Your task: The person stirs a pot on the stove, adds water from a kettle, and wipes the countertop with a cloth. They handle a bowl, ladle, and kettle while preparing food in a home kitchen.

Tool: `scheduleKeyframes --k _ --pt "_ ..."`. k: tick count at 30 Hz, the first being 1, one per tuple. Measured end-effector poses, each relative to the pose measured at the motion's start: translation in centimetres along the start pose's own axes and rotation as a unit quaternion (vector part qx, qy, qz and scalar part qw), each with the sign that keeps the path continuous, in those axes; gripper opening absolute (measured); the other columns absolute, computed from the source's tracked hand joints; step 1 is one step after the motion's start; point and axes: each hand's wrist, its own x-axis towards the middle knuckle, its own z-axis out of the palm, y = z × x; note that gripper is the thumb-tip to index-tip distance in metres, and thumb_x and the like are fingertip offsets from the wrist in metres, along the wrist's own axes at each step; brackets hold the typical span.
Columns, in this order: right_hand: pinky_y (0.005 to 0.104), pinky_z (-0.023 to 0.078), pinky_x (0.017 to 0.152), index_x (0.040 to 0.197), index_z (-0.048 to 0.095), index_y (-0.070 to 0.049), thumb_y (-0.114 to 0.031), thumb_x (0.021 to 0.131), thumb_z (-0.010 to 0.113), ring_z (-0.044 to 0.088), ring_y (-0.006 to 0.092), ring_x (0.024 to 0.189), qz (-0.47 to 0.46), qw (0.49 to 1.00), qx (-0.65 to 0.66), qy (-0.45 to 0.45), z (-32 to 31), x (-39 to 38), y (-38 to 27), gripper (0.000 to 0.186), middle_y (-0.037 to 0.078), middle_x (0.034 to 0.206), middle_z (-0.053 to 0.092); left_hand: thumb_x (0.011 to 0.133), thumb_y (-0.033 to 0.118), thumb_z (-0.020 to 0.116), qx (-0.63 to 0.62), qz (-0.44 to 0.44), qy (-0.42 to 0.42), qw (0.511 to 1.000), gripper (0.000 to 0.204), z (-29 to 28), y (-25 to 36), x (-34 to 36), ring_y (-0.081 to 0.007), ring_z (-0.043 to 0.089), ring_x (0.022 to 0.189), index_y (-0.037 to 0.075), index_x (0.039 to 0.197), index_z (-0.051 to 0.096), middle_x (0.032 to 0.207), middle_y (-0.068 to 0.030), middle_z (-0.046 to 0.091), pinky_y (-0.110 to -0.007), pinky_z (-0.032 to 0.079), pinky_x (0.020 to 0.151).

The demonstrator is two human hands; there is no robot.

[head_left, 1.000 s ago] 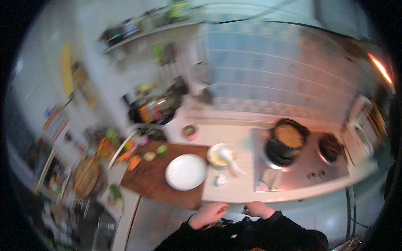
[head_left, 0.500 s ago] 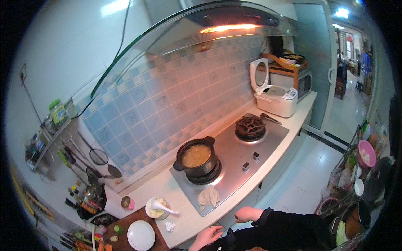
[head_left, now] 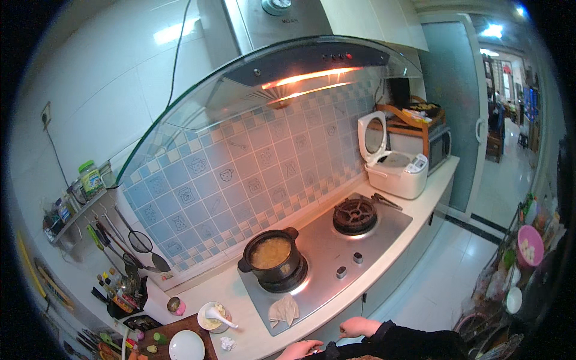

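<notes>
At the lower edge, in front of the counter, my left hand (head_left: 301, 350) is partly cut off. Its fingers are loosely stretched and nothing shows in them. My right hand (head_left: 360, 327) hovers beside it in a black sleeve, fingers curled in, with no object visible. Both are apart from the stove (head_left: 324, 282). A dark clay pot (head_left: 287, 269) with yellowish, bubbling-looking contents stands on the left burner. A folded beige cloth (head_left: 284, 311) lies on the stove's front edge, nearest my left hand. Further left are a bowl (head_left: 204, 324) with pale food and a white spoon (head_left: 219, 317).
A white plate (head_left: 186, 346) rests on a brown board (head_left: 157, 334). Crumpled paper (head_left: 227, 343) lies by the bowl. Beyond the bare right burner (head_left: 355, 216) stands a rice cooker (head_left: 396, 174), lid raised. A glass range hood (head_left: 312, 57) overhangs the stove. A cluttered rack holds a pink basin (head_left: 530, 246).
The view has tilted upward, so more of the hood shows and my hands sit lower in the picture. Both hands keep much the same pose; the pot and cloth have stayed put.
</notes>
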Motion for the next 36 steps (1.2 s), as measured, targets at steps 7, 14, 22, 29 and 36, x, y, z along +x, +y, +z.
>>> scheduleKeyframes --k 7,14,22,29,36 --pt "0.0454 0.049 0.078 0.107 0.063 -0.008 -0.048 0.087 0.058 0.062 0.037 0.093 -0.016 0.999 -0.035 -0.015 -1.5 0.0 1.8 0.045 0.017 0.096 0.067 0.09 0.026 0.059 0.055 0.029 0.019 0.998 0.038 -0.3 2.8 0.4 -0.0261 0.06 0.106 0.008 0.124 0.057 0.112 -0.0136 0.064 -0.035 0.047 0.091" --pt "0.0486 0.05 0.074 0.095 0.066 -0.004 -0.036 0.082 0.061 0.063 0.0392 0.087 -0.028 0.999 -0.033 -0.012 -2.1 0.9 0.8 0.035 0.02 0.093 0.067 0.091 0.036 0.057 0.143 0.062 0.037 0.987 0.04 -1.1 2.7 -0.1 -0.0311 0.064 0.096 0.011 0.122 0.057 0.105 -0.0129 0.066 -0.04 0.051 0.081" --pt "0.0444 0.051 0.078 0.109 0.062 -0.007 -0.041 0.085 0.064 0.064 0.0365 0.091 -0.011 0.999 -0.028 -0.021 -2.2 1.2 -2.2 0.042 0.018 0.096 0.067 0.088 0.026 0.062 0.082 0.032 0.18 0.98 0.033 -1.0 -0.2 -3.8 -0.0297 0.065 0.088 0.008 0.115 0.061 0.098 -0.0122 0.067 -0.039 0.052 0.075" --pt "0.045 0.05 0.075 0.104 0.062 -0.008 -0.04 0.085 0.063 0.064 0.035 0.089 -0.017 0.997 -0.048 -0.049 -1.7 2.5 -6.0 0.038 0.014 0.093 0.068 0.086 0.021 0.066 -0.026 -0.123 0.244 0.962 0.036 -2.6 -4.3 -9.9 -0.0231 0.066 0.081 0.007 0.118 0.06 0.099 -0.0099 0.067 -0.034 0.052 0.071" --pt "0.0455 0.05 0.075 0.105 0.062 -0.008 -0.039 0.084 0.064 0.063 0.0356 0.089 -0.043 0.994 -0.073 -0.069 -1.1 5.5 -9.7 0.038 0.015 0.091 0.068 0.084 0.027 0.066 -0.09 -0.178 0.306 0.931 0.04 -2.3 -8.3 -15.1 -0.0284 0.065 0.084 0.006 0.117 0.059 0.096 -0.0133 0.067 -0.038 0.051 0.071"
